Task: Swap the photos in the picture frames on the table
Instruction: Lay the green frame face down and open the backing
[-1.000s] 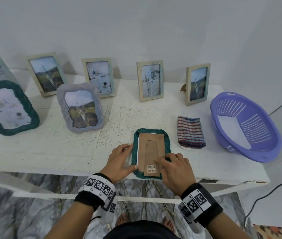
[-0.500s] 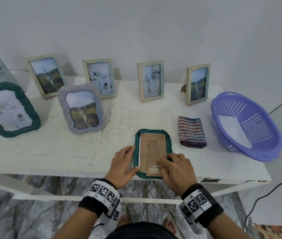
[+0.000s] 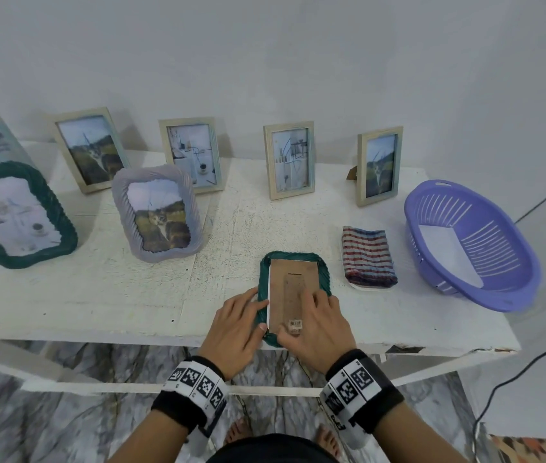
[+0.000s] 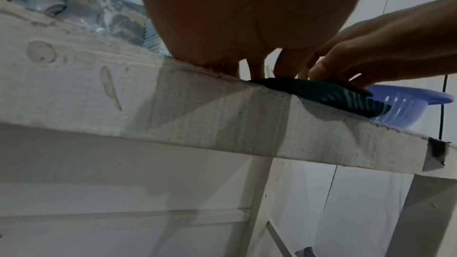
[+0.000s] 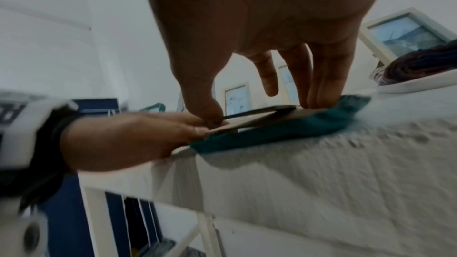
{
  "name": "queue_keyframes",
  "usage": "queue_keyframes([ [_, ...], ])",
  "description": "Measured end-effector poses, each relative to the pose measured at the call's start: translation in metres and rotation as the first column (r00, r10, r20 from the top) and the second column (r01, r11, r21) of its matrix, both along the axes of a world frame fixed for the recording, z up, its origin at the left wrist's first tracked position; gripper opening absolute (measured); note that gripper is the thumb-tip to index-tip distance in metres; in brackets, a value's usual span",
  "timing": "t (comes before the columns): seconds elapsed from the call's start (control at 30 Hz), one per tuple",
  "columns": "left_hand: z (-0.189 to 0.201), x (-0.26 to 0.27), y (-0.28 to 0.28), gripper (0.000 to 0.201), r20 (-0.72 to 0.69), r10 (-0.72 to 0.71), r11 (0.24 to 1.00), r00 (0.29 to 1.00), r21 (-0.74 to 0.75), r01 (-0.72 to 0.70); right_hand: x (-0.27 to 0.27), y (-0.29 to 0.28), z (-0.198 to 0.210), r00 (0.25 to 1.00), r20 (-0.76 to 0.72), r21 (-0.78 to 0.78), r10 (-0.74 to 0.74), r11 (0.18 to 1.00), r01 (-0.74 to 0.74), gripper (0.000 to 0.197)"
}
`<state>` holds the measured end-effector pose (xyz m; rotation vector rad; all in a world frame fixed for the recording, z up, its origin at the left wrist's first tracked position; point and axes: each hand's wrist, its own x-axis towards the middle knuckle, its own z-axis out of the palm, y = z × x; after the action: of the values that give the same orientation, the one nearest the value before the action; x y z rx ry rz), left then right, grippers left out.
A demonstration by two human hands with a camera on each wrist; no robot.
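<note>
A green wavy frame (image 3: 324,274) lies face down at the table's front edge, with its brown backing board (image 3: 293,275) on top. A white strip of photo (image 3: 268,295) shows along the board's left side. My left hand (image 3: 258,310) rests on the frame's left rim, its thumb against the board's near left corner. My right hand (image 3: 311,315) presses straight fingers on the board, thumb at its near edge. In the right wrist view the frame (image 5: 284,130) carries the board (image 5: 247,123), whose stand flap (image 5: 262,110) is raised slightly by my right thumb. In the left wrist view the frame (image 4: 321,95) overhangs the edge.
A lilac frame (image 3: 158,215) with a cat photo and a second green frame (image 3: 14,215) stand at the left. Several pale wooden frames (image 3: 290,160) line the back. A striped cloth (image 3: 368,259) and a purple basket (image 3: 512,262) sit to the right.
Both hands have moved further onto the face-down frame. The right fingers now reach higher up the backing board, and the left thumb has closed in on its near left corner.
</note>
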<state>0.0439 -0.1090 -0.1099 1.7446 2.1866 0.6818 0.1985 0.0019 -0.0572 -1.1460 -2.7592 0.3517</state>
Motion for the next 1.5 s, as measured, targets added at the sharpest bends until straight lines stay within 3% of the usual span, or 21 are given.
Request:
queue_keyframes([
  [0.1, -0.002, -0.001, 0.0, 0.053, -0.009, 0.003, 1.0, 1.0, -0.026, -0.004, 0.001, 0.003, 0.011, 0.999, -0.034, -0.178, -0.04, 0.983, 0.033, 0.064],
  [0.2, -0.004, -0.001, 0.001, 0.052, 0.0, 0.012, 1.0, 1.0, -0.026, -0.012, 0.013, 0.009, 0.023, 0.964, -0.209, -0.413, -0.165, 0.908, 0.066, 0.052],
  [0.27, -0.004, 0.0, 0.001, 0.054, 0.021, 0.02, 1.0, 1.0, -0.017, -0.02, 0.028, 0.016, 0.032, 0.891, -0.324, -0.606, -0.318, 0.793, 0.062, 0.04],
  [0.37, -0.003, 0.001, 0.0, 0.055, 0.052, 0.037, 0.999, 0.998, -0.004, -0.037, 0.059, 0.023, 0.051, 0.712, -0.422, -0.832, -0.562, 0.551, -0.058, 0.035],
  [0.43, -0.003, 0.002, 0.0, 0.055, 0.06, 0.045, 0.999, 0.997, 0.002, -0.045, 0.085, 0.026, 0.061, 0.654, -0.449, -0.855, -0.609, 0.505, -0.117, 0.034],
  [0.5, -0.004, 0.002, 0.0, 0.055, 0.06, 0.047, 0.999, 0.997, -0.002, -0.047, 0.112, 0.027, 0.065, 0.685, -0.469, -0.825, -0.557, 0.553, -0.115, 0.037],
  [0.57, -0.005, 0.001, 0.001, 0.054, 0.058, 0.048, 0.999, 0.997, -0.001, -0.048, 0.137, 0.028, 0.059, 0.786, -0.433, -0.723, -0.442, 0.691, -0.009, 0.035],
  [0.67, -0.007, 0.001, 0.001, 0.053, 0.057, 0.05, 0.999, 0.997, 0.0, -0.05, 0.16, 0.027, 0.047, 0.946, -0.232, -0.396, -0.226, 0.91, 0.12, 0.037],
  [0.73, -0.006, 0.001, 0.001, 0.053, 0.058, 0.053, 0.999, 0.997, 0.0, -0.053, 0.16, 0.023, 0.04, 0.991, -0.034, -0.222, -0.128, 0.968, 0.117, 0.046],
  [0.8, -0.006, 0.001, 0.001, 0.054, 0.061, 0.053, 0.999, 0.997, -0.009, -0.053, 0.154, 0.021, 0.031, 0.986, 0.078, -0.127, -0.15, 0.979, 0.159, 0.043],
  [0.97, -0.005, 0.001, 0.001, 0.056, 0.072, 0.055, 0.998, 0.996, -0.013, -0.054, 0.13, 0.031, 0.011, 0.989, 0.038, -0.001, -0.146, 0.989, 0.146, 0.034],
  [1.33, -0.002, 0.002, 0.0, 0.055, 0.085, 0.058, 0.998, 0.995, -0.019, -0.056, 0.102, 0.053, 0.006, 0.964, 0.194, -0.029, -0.184, 0.981, 0.193, 0.031],
  [1.43, -0.002, 0.003, 0.0, 0.056, 0.089, 0.059, 0.998, 0.994, -0.019, -0.058, 0.092, 0.05, 0.009, 0.977, 0.139, 0.051, -0.159, 0.987, 0.154, 0.029],
  [1.5, -0.002, 0.003, 0.001, 0.056, 0.091, 0.063, 0.998, 0.994, -0.011, -0.062, 0.077, 0.043, 0.011, 0.998, 0.031, 0.061, -0.063, 0.996, 0.061, 0.031],
])
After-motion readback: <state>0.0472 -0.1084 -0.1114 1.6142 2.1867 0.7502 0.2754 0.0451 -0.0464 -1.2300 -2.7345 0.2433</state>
